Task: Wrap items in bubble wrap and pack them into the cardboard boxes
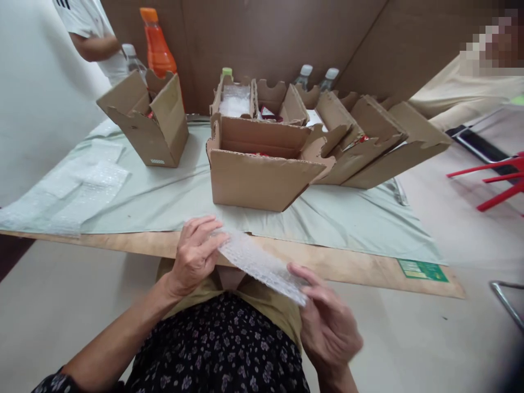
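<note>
A flat strip of clear bubble wrap (pixel 262 262), perhaps a pouch, stretches between my hands above the table's front edge. My left hand (pixel 198 251) pinches its left end, thumb and fingers closed on it. At the other end my right hand (pixel 329 319) grips the lower right corner between thumb and fingers. Just beyond the wrap stands a brown cardboard bin (pixel 262 177) with a bit of red showing inside. More bubble wrap pieces (pixel 96 177) lie flat on the cloth at the left.
Several cardboard bins (pixel 366 147) stand in a row behind, one holding folded bubble wrap (pixel 235 101). Another bin (pixel 164 125) is at the left, near an orange bottle (pixel 158 49). A person's arm (pixel 94 46) shows at upper left. Red stool legs (pixel 501 188) are at right.
</note>
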Available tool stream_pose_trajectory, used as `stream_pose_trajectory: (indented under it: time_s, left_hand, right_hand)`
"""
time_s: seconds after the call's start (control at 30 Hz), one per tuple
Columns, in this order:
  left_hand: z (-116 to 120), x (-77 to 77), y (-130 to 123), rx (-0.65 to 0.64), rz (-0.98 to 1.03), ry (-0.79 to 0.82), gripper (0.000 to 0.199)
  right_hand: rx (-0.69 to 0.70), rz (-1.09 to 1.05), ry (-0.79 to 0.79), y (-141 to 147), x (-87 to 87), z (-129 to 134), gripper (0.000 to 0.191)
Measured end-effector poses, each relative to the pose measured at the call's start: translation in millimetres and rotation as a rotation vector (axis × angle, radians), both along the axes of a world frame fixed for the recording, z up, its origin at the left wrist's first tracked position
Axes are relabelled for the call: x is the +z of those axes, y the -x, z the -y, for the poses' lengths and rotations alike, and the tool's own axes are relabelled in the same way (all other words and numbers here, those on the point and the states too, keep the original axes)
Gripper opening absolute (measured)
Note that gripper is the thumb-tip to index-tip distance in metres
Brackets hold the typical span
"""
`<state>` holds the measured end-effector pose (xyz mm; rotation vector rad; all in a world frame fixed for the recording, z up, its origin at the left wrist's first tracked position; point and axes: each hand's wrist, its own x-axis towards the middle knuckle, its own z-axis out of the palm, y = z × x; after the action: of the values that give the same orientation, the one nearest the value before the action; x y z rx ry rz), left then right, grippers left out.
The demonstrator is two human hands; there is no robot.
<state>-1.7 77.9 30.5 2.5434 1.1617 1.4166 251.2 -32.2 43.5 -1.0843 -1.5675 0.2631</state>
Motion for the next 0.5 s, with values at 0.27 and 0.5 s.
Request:
stream_pose_trajectory:
  time_s: [0.27,0.5]
  left_hand:
    - [-9.9,-22.8,6.2,-0.08,-0.162,0.183,0.043]
    - [61.0,-31.5,32.4,-0.203,-0.181,0.436,0.078]
  right_hand:
    - [0.214,0.347,-0.068,36.0,21.2,3.2,0.031]
    - [0.177,0.191,0.074,62.6,1.3,-8.0,0.027]
